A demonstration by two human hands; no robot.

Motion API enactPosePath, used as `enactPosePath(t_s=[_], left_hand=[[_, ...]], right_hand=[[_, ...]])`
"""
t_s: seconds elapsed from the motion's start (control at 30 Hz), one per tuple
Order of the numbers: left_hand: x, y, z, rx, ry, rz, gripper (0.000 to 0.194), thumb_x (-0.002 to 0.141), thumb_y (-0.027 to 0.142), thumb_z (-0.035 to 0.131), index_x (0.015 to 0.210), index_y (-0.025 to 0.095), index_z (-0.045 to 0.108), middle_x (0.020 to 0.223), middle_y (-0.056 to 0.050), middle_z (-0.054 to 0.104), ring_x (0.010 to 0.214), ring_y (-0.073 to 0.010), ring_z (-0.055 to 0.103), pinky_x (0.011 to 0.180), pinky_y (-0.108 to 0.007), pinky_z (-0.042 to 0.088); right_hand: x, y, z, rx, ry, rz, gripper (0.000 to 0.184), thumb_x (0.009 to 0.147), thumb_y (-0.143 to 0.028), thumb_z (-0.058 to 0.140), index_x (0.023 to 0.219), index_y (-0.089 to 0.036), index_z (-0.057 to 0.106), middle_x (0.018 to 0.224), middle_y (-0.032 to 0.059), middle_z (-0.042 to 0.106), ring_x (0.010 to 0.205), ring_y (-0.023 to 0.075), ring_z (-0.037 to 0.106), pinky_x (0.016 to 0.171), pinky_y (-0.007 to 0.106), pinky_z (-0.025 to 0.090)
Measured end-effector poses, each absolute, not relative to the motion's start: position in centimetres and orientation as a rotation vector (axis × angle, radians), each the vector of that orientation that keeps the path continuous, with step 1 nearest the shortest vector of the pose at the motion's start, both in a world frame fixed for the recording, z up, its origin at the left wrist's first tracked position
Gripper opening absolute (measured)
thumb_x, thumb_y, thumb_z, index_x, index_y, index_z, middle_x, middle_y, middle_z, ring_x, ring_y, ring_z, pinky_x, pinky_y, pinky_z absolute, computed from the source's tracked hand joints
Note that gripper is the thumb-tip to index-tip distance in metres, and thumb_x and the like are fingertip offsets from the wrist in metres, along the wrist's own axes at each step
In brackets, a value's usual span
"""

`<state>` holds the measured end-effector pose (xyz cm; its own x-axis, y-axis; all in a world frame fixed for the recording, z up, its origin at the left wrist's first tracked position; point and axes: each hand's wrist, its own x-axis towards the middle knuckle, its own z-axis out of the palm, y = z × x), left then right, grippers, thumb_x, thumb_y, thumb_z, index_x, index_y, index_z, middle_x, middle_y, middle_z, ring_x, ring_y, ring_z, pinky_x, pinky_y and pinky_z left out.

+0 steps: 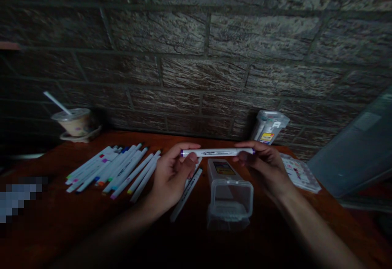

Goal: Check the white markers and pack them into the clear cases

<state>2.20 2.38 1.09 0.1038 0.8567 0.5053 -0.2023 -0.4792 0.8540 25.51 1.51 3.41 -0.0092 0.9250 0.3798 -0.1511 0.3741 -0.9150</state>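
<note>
A white marker [214, 152] with purple ends is held level above the table, its printed label facing me. Around its left end my left hand [173, 175] is closed, thumb in front. My right hand [265, 164] pinches the other end between thumb and fingers. Below the marker, a clear plastic case [231, 197] lies on its side, its open end and lid toward me. Loose white markers [186, 195] lie between that case and my left hand, partly hidden by the hand. A spread of several white markers [119, 171] with coloured ends covers the table's left part.
A lidded drink cup [75, 122] with a straw stands at the back left. Another clear case [269, 128] stands upright against the brick wall [199, 72]. To the right lies a flat patterned packet [301, 173] on the wooden table [122, 228], near a grey panel [355, 146].
</note>
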Motion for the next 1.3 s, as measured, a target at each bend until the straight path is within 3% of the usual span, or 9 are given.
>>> enactPosePath(t_s=[0.27, 0.6, 0.9, 1.1, 1.3], left_hand=[[2.43, 2.18, 1.75, 1.562, 0.663, 1.54, 0.014, 0.092, 0.023, 0.073, 0.104, 0.018, 0.07, 0.057, 0.007, 0.056, 0.047, -0.0071, 0.049, 0.044, -0.016, 0.036], [2.34, 2.31, 1.73, 1.593, 0.752, 1.555, 0.018, 0.087, 0.025, 0.078, 0.102, 0.018, 0.073, 0.073, 0.0, 0.071, 0.051, -0.0085, 0.057, 0.042, -0.017, 0.039], [2.18, 2.46, 1.8, 1.67, 0.798, 1.622, 0.012, 0.084, 0.019, 0.079, 0.096, 0.019, 0.076, 0.083, -0.003, 0.078, 0.069, -0.0132, 0.069, 0.057, -0.02, 0.053], [2.17, 2.46, 1.65, 1.634, 0.805, 1.582, 0.013, 0.086, 0.025, 0.079, 0.097, 0.018, 0.075, 0.067, 0.001, 0.069, 0.049, -0.0091, 0.055, 0.041, -0.018, 0.037], [2.2, 2.47, 1.5, 1.555, 0.698, 1.54, 0.015, 0.093, 0.032, 0.074, 0.1, 0.019, 0.072, 0.055, 0.006, 0.056, 0.044, -0.0079, 0.049, 0.041, -0.017, 0.036]], right_hand=[[25.56, 1.6, 2.94, -0.802, -1.314, 1.016, 0.023, 0.073, -0.029, 0.092, 0.095, -0.03, 0.085, 0.078, 0.0008, 0.083, 0.065, 0.0147, 0.074, 0.063, 0.025, 0.058], [25.22, 1.62, 3.27, -0.795, -1.319, 0.993, 0.025, 0.067, -0.027, 0.096, 0.089, -0.03, 0.085, 0.078, 0.0006, 0.082, 0.062, 0.0152, 0.072, 0.059, 0.027, 0.06], [25.14, 1.53, 3.22, -0.775, -1.333, 1.035, 0.023, 0.069, -0.024, 0.094, 0.089, -0.032, 0.085, 0.082, -0.0002, 0.084, 0.066, 0.0148, 0.075, 0.064, 0.026, 0.062], [25.23, 1.64, 3.1, -0.781, -1.331, 1.027, 0.022, 0.07, -0.025, 0.093, 0.089, -0.031, 0.085, 0.079, 0.0004, 0.083, 0.064, 0.0157, 0.075, 0.063, 0.028, 0.062], [25.52, 1.59, 2.95, -0.798, -1.344, 1.051, 0.022, 0.075, -0.029, 0.09, 0.096, -0.031, 0.085, 0.071, 0.0008, 0.081, 0.06, 0.0169, 0.073, 0.061, 0.03, 0.06]])
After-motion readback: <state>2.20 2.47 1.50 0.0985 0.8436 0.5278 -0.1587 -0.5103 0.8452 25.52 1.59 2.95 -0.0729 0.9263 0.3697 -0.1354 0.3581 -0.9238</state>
